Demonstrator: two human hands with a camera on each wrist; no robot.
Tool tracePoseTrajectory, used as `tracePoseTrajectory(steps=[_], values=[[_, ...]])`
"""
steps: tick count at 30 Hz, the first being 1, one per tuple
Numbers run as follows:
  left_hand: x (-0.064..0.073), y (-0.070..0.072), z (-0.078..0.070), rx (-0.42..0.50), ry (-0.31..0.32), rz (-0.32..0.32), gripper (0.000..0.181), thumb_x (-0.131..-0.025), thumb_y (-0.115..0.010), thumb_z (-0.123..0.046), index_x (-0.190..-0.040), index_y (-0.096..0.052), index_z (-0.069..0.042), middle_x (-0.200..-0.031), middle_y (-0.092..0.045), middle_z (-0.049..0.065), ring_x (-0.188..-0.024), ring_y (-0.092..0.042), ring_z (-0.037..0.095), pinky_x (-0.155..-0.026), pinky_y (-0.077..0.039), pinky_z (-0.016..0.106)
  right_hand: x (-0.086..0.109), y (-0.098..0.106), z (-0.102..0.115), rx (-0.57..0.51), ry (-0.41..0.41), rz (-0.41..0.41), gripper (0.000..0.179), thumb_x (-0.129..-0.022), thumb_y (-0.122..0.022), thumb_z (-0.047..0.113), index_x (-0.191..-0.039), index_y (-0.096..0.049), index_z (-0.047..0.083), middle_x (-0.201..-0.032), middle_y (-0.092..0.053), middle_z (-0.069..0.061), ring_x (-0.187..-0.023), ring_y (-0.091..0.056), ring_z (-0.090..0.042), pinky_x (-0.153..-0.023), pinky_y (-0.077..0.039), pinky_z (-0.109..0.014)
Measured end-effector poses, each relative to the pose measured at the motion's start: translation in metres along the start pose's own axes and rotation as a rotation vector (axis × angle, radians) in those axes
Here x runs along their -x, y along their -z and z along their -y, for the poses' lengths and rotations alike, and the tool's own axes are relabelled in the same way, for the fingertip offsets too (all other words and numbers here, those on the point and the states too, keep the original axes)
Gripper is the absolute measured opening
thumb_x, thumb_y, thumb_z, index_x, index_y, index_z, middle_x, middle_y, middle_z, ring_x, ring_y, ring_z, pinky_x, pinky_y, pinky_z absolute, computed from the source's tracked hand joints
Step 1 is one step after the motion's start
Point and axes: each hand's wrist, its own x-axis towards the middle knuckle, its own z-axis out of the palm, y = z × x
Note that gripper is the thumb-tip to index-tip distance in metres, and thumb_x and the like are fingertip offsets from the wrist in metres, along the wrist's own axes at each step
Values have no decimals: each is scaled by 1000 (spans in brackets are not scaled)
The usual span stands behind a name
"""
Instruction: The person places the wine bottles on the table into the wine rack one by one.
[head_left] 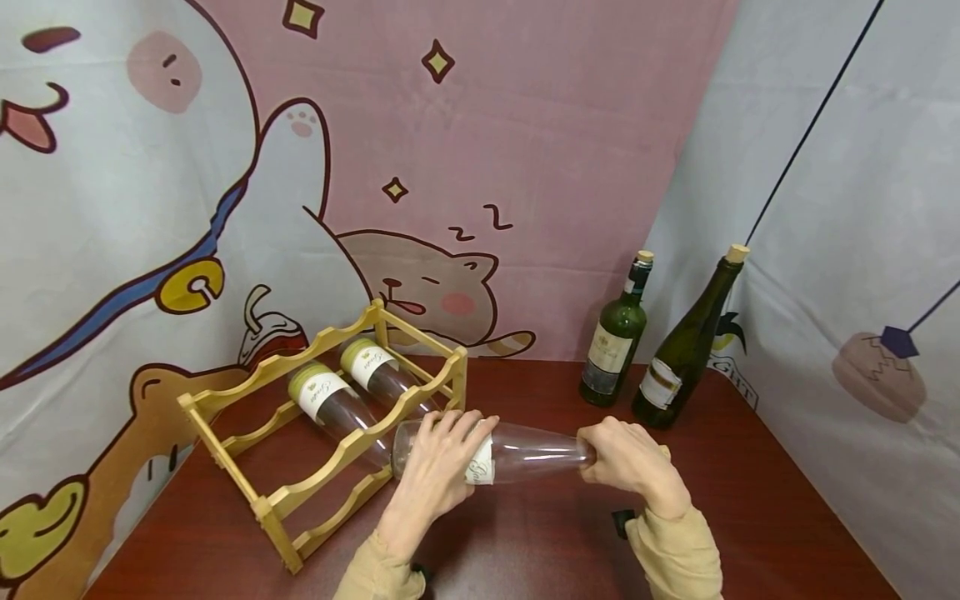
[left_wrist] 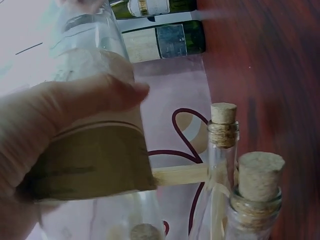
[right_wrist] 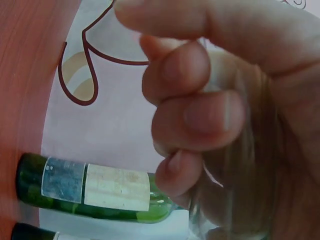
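Observation:
A clear glass wine bottle (head_left: 536, 454) lies level in the air over the table, its neck toward the right. My left hand (head_left: 446, 458) grips its body across the label, near the base. The right hand (head_left: 630, 462) wraps its fingers round the neck, covering the mouth end. In the right wrist view, the curled fingers (right_wrist: 200, 117) close around the glass. Just left of the held bottle stands a wooden wine rack (head_left: 277, 533). Two clear bottles lie tilted in it, one at the left (head_left: 337, 408) and one at the right (head_left: 378, 371), their corked necks (left_wrist: 260, 180) facing the front.
At the back right of the dark red table (head_left: 540, 542) stand two green bottles with corks, a shorter one (head_left: 611, 350) and a taller one (head_left: 678, 358). A cartoon-printed cloth (head_left: 562, 167) hangs close behind the table and along its sides.

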Motion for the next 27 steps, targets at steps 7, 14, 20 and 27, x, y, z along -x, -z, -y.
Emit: tracePoseTrajectory(steps=[7, 14, 20, 27], values=[[1, 7, 3, 55, 38, 55, 97, -37, -91, -38, -126, -54, -24, -113, -62, -2, -102, -59, 21, -84, -44, 37, -2, -3, 3, -46, -53, 49, 26, -62, -72, 13, -61, -50, 27, -58, -44, 17, -52, -41, -4, -43, -29, -25], [1, 21, 10, 300, 110, 208, 84, -56, -84, -54, -128, -55, -21, -123, -60, 1, -111, -56, 23, -91, -44, 42, -1, -3, 9, -60, -95, 84, 27, -65, -72, 13, -62, -49, 27, -58, -44, 15, -52, -42, -7, -41, -27, -26], [4, 42, 26, 400, 203, 232, 64, -70, -75, -51, -122, -61, -16, -116, -65, 2, -108, -61, 25, -89, -48, 42, 0, -5, 16, -71, -33, 83, 29, -67, -74, 14, -64, -48, 26, -59, -42, 16, -51, -40, -4, -39, -26, -23], [13, 66, 49, 352, 347, 265, 44, -78, -74, -37, -113, -64, -11, -103, -69, 6, -93, -66, 26, -75, -52, 43, -1, -5, 27, -60, 37, 86, 29, -69, -78, 19, -66, -49, 25, -59, -43, 16, -52, -41, -3, -40, -29, -24]])
